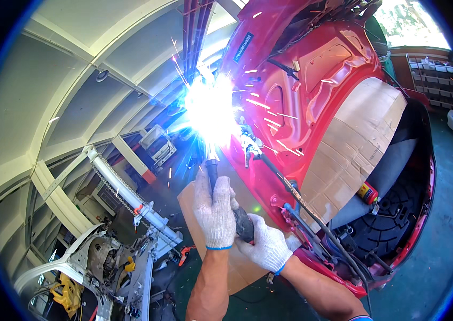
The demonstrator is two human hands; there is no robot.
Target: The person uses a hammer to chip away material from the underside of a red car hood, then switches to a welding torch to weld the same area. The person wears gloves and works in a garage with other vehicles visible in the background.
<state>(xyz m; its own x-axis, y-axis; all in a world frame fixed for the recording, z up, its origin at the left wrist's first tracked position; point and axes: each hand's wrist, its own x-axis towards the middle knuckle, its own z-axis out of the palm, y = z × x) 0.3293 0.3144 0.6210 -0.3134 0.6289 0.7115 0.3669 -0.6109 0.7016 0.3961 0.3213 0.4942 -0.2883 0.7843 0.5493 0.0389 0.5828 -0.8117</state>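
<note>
White knitted gloves cover both hands. My left hand (215,211) is closed around the front of a black welding torch (244,223), with its neck pointing up and away from me. My right hand (265,244) grips the rear of the torch handle. A blinding white-blue arc (210,109) burns at the tip and throws sparks to the right; it hides the nozzle end and the spot being welded. The glare lies at the edge of a red car body panel (290,115). Right beside it, a metal clamp (250,145) sits on the panel, with a dark cable running down from it.
A cardboard sheet (352,144) covers part of the open car boot; a small red canister (367,192) lies beside it. More cardboard (245,270) is under my hands. To the left stand a chain-hung metal post (125,187) and a stripped car frame (68,267). Shelves (435,80) stand far right.
</note>
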